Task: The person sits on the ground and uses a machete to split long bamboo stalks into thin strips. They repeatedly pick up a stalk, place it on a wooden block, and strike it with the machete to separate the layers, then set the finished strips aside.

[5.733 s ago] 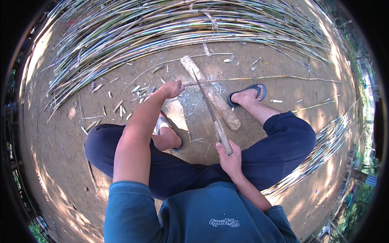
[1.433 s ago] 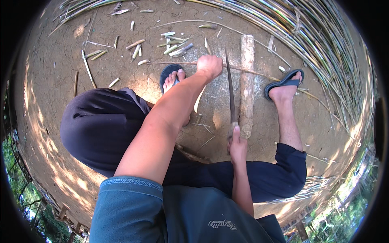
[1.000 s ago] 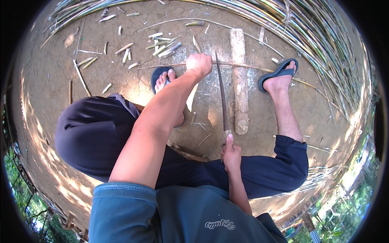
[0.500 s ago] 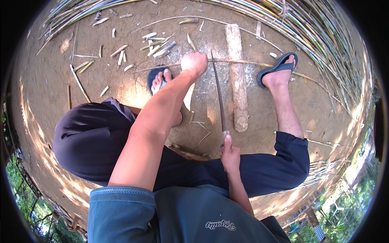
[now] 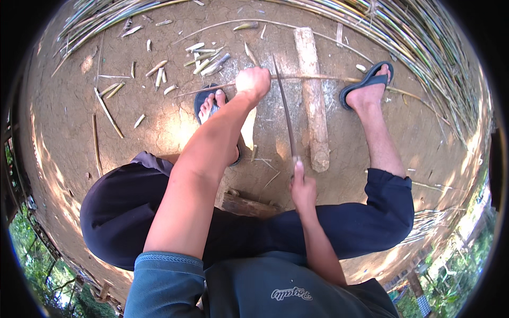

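My left hand (image 5: 253,83) is closed in a fist around a long thin cane (image 5: 331,78). The cane runs from left of the fist, across a pale log (image 5: 314,106), to my right sandal (image 5: 371,85), and shows again beyond it. My right hand (image 5: 304,190) grips the handle of a long, narrow dark-bladed knife (image 5: 286,114). Its blade points away from me, with the tip just past the cane, close to the right of my left fist. Whether blade and cane touch, I cannot tell.
Several cut cane pieces (image 5: 204,61) litter the dirt ground, mostly left and beyond my left hand. A large bundle of long canes (image 5: 424,58) lies along the far right, with another bundle (image 5: 101,18) far left. My left sandaled foot (image 5: 208,106) stands under my left forearm.
The view has shifted slightly. Both hands keep their grips on the cane and the knife, in nearly the same places. More of a wooden piece between my legs now shows.
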Demonstrator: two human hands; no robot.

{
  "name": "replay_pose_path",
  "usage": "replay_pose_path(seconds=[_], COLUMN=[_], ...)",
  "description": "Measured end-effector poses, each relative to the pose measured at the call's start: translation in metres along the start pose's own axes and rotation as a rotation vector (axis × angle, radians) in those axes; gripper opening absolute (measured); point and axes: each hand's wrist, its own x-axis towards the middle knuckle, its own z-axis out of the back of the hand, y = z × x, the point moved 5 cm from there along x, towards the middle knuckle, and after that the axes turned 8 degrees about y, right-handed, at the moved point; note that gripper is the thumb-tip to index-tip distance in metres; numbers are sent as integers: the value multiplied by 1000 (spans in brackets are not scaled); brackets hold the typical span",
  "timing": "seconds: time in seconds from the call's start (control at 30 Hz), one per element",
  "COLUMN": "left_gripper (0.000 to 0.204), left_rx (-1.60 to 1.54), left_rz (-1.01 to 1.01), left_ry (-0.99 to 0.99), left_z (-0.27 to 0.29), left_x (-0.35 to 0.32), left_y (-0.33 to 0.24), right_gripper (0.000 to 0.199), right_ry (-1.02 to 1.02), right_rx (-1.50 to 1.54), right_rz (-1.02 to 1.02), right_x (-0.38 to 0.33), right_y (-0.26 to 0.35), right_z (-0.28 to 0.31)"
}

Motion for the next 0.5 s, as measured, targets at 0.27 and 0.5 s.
replay_pose_path(seconds=[0.27,0.5], left_gripper=[27,26], left_rx=[28,8], left_rz=[-45,-18], left_ry=[20,-14], left_z=[6,1], left_x=[12,2], left_y=[-1,0], right_gripper=[83,83], right_ry=[-75,32], right_rx=[-86,9], right_rz=[63,-74], right_x=[55,8], right_y=[55,22], right_z=[-5,7])
